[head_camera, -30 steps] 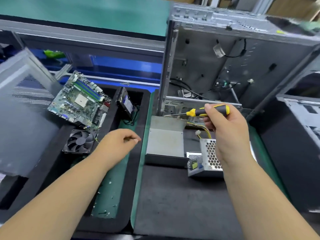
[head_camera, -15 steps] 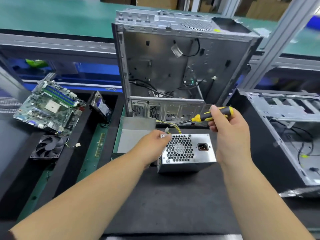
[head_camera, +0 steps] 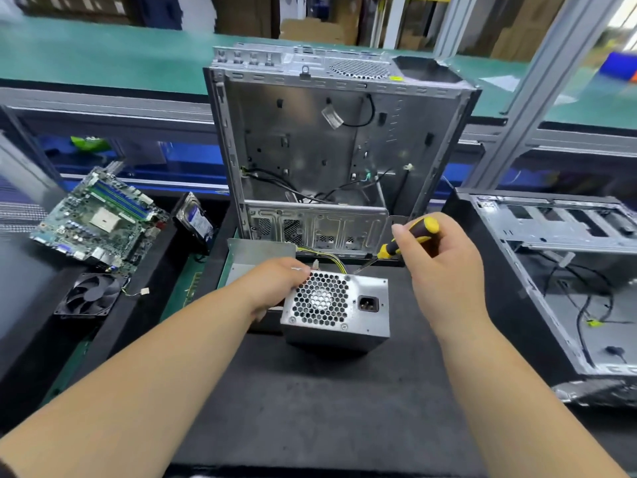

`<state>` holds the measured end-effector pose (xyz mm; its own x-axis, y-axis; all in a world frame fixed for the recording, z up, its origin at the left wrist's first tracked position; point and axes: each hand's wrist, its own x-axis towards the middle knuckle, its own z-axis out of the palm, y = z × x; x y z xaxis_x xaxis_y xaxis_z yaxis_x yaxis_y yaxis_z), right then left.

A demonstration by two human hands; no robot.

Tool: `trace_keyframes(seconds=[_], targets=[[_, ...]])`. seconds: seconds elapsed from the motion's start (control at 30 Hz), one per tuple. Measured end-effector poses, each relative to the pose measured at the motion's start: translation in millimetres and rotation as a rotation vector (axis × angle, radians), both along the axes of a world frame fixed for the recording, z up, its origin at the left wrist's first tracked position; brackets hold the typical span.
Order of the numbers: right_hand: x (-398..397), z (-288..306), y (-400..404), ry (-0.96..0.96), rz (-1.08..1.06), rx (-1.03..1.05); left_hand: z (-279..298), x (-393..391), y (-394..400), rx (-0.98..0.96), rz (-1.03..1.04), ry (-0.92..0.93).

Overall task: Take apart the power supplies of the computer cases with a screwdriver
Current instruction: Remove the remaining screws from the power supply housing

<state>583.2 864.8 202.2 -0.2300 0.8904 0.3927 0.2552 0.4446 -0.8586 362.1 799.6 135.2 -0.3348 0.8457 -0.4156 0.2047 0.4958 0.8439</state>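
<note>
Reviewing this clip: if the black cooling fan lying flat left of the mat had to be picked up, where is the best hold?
Probably by the outer edges of the black square cooling fan, pinched from above across two opposite sides. It lies flat with blades facing up, so the frame is the firm part. Avoid its thin wire trailing right.

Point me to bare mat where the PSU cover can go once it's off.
Best patch: black mat in front of the power supply, between the two forearms. Smaller strip right of it, before the flat-lying case. Crowded: left side holds motherboard, fan and hard drive; the upright case blocks behind.
</note>
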Motion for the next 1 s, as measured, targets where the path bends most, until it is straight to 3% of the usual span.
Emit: trace_keyframes(seconds=[0.13, 0.3, 0.4, 0.5, 0.6, 1.0], targets=[[0, -2, 4, -0.036, 0.021, 0.009, 7, 6, 4, 0.005, -0.031, 0.062], [-4, 0, 2, -0.039, 0.022, 0.02, 17, 18, 9, 0.176, -0.057, 0.394], [-5, 2, 2, -0.043, -0.011, 0.033, 20, 30, 16, 0.337, -0.209, 0.588], [-5, 0, -4, -0.06, -0.034, 0.038, 15, 42, 19, 0.331, -0.342, 0.699], [-6, 0, -9, -0.047, -0.042, 0.03, 3, 47, 19, 0.343, -0.321, 0.832], [-15, 6, -10, -0.224, -0.001, 0.044, -5, 42, 22, 0.395, -0.252, 0.777]])
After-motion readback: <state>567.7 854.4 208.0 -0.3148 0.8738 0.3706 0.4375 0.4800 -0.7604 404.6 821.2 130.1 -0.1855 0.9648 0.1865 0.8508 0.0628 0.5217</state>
